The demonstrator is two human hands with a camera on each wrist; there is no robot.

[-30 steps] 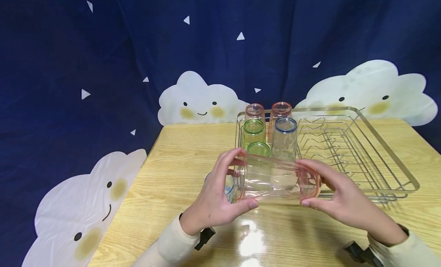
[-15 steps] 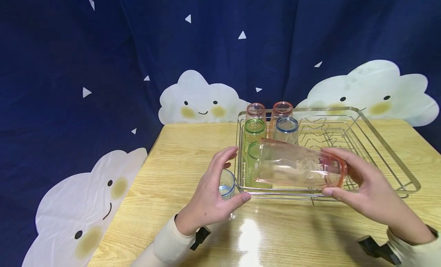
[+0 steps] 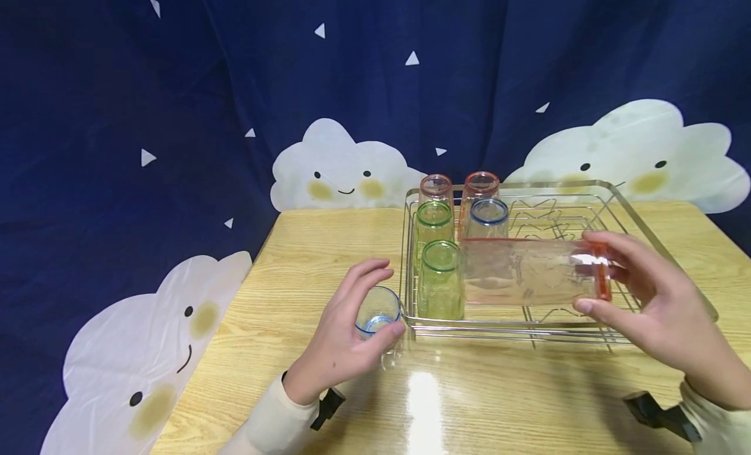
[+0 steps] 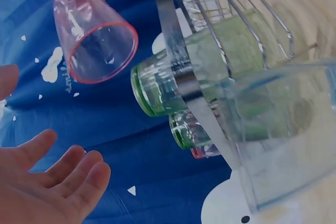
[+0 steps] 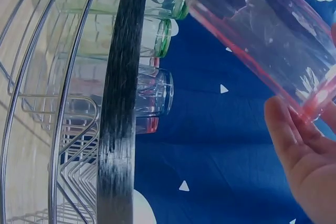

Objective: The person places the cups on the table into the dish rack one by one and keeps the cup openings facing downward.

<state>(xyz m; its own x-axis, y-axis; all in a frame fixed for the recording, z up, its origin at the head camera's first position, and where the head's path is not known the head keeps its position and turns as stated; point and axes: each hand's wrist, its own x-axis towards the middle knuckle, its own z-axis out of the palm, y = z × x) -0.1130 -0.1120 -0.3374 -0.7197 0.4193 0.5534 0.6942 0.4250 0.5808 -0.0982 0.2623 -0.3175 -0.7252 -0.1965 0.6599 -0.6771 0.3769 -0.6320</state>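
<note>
My right hand (image 3: 663, 305) grips a pink-tinted drinking glass (image 3: 528, 272) at its base end. The glass lies sideways in the air over the wire dish rack (image 3: 557, 184), its mouth towards the left. Near the rack's front left corner, a clear glass with a blue rim (image 3: 377, 308) stands upright on the table. My left hand (image 3: 346, 331) is beside it, fingers spread and thumb overlapping the glass in the head view. In the left wrist view that hand's palm (image 4: 47, 192) holds nothing, and the blue-rimmed glass (image 4: 289, 145) is apart from it.
Upside-down glasses fill the rack's left side: two green ones, the nearer green glass (image 3: 441, 285) at the front, a blue-ringed glass (image 3: 489, 223) and two pink ones behind. Wire dividers (image 3: 545, 214) run along the rack's right. A dark blue curtain (image 3: 375, 70) hangs behind the table.
The left hand has let go of the pink glass and moved left and down towards the blue-rimmed glass. The right hand has carried the pink glass rightward over the rack.
</note>
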